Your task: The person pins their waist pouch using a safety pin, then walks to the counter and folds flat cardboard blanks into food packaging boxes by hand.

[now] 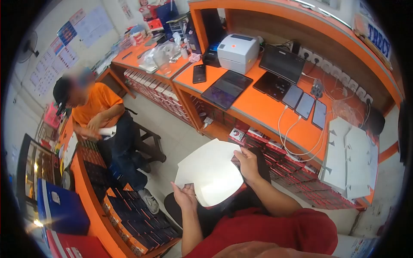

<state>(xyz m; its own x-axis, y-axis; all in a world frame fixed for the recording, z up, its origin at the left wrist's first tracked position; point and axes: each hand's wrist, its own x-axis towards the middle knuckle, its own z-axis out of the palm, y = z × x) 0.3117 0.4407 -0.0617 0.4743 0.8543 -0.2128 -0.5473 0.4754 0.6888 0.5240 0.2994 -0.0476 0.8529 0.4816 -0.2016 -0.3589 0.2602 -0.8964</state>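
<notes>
A large white card sheet (210, 170) is held above my lap, its surface bent into a shallow curve. My left hand (186, 197) grips its lower left edge, thumb on the near face and fingers partly hidden behind. On the right edge, my right hand (248, 164) pinches the sheet between thumb and fingers. A stack of white folded card pieces (347, 157) with dark slots lies on the orange counter (275, 122) to my right.
Phones (305, 105) with charging cables, a tablet (227, 89), a laptop (282, 63) and a white label printer (238, 52) stand on the counter. Red boxes (275, 170) fill the shelf below. To the left, a person in an orange shirt (101, 101) sits holding something white.
</notes>
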